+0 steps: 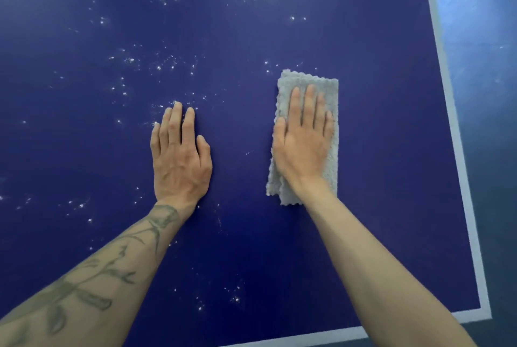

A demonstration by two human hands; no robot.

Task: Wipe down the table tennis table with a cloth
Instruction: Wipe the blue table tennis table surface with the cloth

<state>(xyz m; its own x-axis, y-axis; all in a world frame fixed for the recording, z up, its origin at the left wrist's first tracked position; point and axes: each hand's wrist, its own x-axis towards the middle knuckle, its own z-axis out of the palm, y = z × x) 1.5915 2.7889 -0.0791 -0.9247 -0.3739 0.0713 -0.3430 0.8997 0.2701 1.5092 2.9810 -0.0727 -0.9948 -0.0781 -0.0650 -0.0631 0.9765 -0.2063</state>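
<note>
The dark blue table tennis table [251, 39] fills the view, with white lines along its right and near edges. A folded grey cloth [307, 81] lies flat on it, right of centre. My right hand [303, 139] presses on the cloth with straight fingers, palm down. My left hand [179, 156] rests flat on the bare table surface to the left of the cloth, fingers straight. White specks [162, 64] are scattered over the left and middle of the table, with fewer around the cloth.
The table's right edge [458, 151] runs diagonally down the right side, and its near edge [349, 332] crosses the bottom right. Beyond the right edge lies a blue-grey floor [481, 25].
</note>
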